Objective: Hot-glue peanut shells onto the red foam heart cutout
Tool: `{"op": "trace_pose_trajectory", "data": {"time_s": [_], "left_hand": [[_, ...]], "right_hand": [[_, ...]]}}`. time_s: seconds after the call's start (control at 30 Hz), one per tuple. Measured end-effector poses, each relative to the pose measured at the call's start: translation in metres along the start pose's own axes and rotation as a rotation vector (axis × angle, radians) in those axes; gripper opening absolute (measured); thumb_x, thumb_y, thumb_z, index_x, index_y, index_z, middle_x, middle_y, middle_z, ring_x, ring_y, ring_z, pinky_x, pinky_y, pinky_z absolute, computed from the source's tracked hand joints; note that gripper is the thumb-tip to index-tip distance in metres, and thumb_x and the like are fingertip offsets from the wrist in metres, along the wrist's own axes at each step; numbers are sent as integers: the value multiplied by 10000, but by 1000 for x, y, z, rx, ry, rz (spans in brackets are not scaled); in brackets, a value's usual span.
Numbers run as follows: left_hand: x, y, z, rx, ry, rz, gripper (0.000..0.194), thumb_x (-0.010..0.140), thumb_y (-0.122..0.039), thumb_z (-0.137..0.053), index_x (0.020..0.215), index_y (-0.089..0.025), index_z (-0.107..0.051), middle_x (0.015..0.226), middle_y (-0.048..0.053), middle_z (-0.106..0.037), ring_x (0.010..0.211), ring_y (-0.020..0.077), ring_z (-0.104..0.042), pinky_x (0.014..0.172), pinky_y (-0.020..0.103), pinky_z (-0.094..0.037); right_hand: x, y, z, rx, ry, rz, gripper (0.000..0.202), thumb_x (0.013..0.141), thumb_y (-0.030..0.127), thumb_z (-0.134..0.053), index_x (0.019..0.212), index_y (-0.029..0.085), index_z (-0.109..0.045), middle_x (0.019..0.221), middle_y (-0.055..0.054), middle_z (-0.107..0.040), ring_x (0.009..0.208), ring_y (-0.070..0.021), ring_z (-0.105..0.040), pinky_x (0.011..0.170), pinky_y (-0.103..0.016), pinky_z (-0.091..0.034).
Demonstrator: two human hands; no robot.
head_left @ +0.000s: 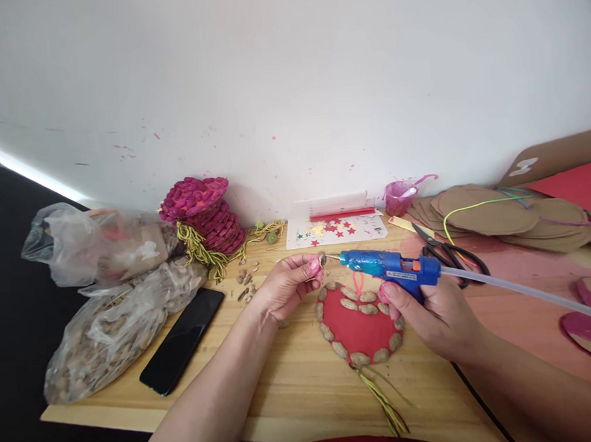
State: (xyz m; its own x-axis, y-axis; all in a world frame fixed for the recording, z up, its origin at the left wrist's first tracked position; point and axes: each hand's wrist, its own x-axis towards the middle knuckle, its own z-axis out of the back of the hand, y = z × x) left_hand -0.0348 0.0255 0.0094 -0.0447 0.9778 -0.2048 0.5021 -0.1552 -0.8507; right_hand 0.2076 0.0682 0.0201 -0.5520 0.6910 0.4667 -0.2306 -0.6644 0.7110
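My right hand grips a blue hot glue gun with a long clear glue stick running out of its back. Its metal nozzle meets a small peanut shell pinched between the thumb and fingertips of my left hand. Below both hands lies a round red disc on the table. Peanut shells line its rim, and more form rows near its top. A pink loop sticks up at the top, and a yellow-green yarn tassel hangs from the bottom edge.
Left are a phone, a plastic bag of shells and stacked magenta pieces. Loose shells lie nearby. At the back are paper with stars and a pink cup; right, scissors and cardboard discs.
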Motion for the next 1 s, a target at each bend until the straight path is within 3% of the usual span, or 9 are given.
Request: {"op": "trace_pose_trajectory", "data": {"time_s": [0.7,1.0], "left_hand": [[-1,-1,-2,11,-1,-7,319,600,-288,-926,735,-105,-703,650,15,-634,572,70,-557,584,189,-470],[0,-1,1,-37,27,-23,311,614,-285,-920,731,-112,-690,660,11,-631,573,71,-557,570,185,-479]], "right_hand": [[-2,-2,0,-9,9,-1,275,964,304,-520,705,229,-574,657,-15,-674,618,-177,-615,617,-324,-482],[-3,-1,-1,73,-8,14,263,964,252,-521,708,232,-579,603,11,-629,562,-150,-608,533,-277,-465]]}}
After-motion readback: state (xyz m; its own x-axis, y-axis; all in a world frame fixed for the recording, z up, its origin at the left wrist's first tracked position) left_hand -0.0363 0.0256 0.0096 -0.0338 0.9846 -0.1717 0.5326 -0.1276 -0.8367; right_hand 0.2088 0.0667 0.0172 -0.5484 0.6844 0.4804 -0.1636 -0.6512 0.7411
